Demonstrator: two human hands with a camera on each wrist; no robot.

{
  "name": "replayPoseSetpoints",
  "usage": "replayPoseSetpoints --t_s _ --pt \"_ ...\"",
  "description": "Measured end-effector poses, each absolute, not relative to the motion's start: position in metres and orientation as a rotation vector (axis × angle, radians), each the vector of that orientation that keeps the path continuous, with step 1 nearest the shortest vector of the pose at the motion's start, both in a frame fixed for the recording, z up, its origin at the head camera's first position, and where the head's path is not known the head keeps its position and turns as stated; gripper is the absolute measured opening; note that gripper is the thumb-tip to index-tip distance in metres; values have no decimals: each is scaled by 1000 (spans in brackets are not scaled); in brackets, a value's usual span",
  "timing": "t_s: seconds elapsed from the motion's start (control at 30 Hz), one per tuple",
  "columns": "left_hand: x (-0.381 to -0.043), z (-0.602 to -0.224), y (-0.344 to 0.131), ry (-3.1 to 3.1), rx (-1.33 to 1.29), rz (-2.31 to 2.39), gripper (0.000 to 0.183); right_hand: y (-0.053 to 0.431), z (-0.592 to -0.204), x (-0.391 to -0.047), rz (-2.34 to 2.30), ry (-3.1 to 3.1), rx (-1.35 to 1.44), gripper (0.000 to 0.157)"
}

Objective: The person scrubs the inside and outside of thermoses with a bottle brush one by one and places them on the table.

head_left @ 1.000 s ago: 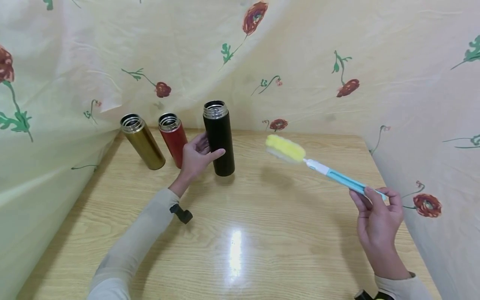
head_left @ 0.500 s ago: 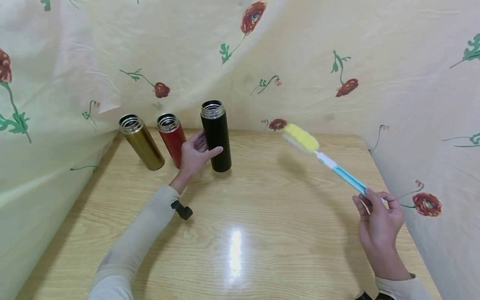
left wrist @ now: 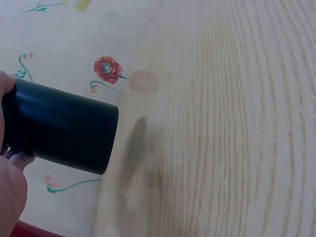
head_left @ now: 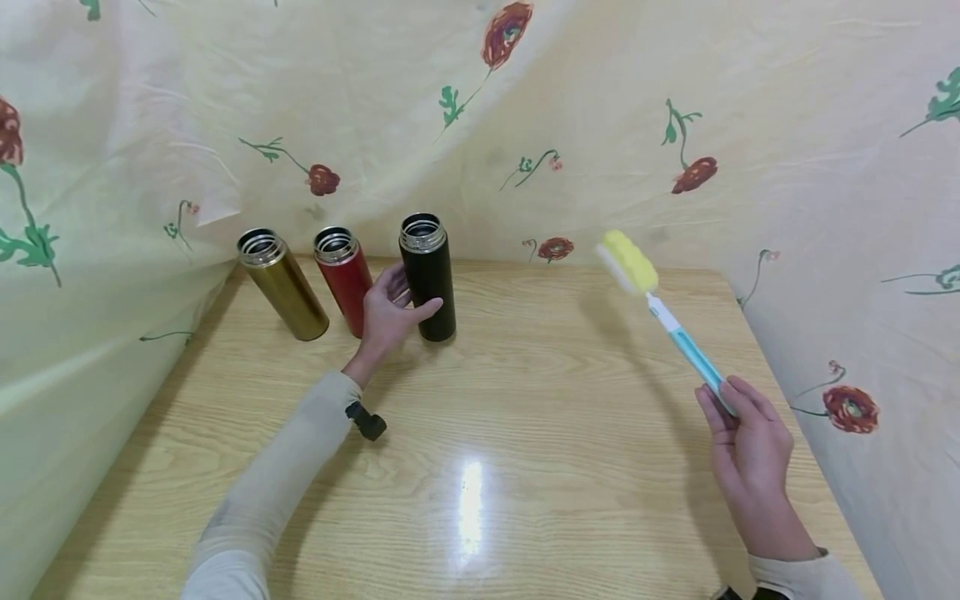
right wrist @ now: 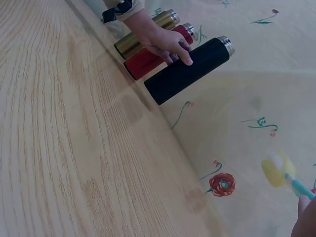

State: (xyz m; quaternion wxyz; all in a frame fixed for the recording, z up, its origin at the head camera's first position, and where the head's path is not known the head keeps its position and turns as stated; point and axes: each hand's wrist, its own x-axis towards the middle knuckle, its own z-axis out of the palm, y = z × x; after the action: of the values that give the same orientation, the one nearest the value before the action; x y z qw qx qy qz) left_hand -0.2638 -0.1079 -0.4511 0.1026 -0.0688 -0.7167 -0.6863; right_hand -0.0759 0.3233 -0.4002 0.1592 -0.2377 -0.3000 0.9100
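Note:
In the head view my left hand (head_left: 388, 315) grips a black vacuum flask (head_left: 437, 279) around its middle, thumb across the front. The flask is upright, its steel-rimmed mouth uncovered. Its base is close to the tabletop; in the left wrist view a shadow lies beside the base (left wrist: 106, 140), and I cannot tell whether they touch. Just left of it stands a red flask (head_left: 347, 279), partly behind my fingers. My right hand (head_left: 753, 450) pinches the blue handle of a bottle brush (head_left: 693, 354), held up with its yellow sponge head (head_left: 632, 262) pointing up and leftward.
A gold flask (head_left: 288, 292), also uncovered, stands at the far left beside the red one. Flower-printed cloth (head_left: 600, 100) rises behind the wooden table (head_left: 525, 433) and along both its sides. A bright light reflection shows on the tabletop near the front.
My left hand has shifted the black flask slightly left and lowered it next to the red flask. The brush head has swung to the right and upward as my right hand turned the handle.

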Motion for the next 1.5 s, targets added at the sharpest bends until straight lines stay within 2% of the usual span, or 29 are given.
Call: replayPoseSetpoints --t_s 0.13,0.73,1.5 --pt "-265 -454 -109 -2124 -205 -2013 74 323 -402 -76 2623 -872 -680 15" --pt "-268 -461 -108 -2129 -177 -2005 73 322 -418 -87 2237 -1078 -817 24" --pt "-269 -462 -108 -2121 -132 -2047 75 334 -436 -86 2165 -1171 -956 23"
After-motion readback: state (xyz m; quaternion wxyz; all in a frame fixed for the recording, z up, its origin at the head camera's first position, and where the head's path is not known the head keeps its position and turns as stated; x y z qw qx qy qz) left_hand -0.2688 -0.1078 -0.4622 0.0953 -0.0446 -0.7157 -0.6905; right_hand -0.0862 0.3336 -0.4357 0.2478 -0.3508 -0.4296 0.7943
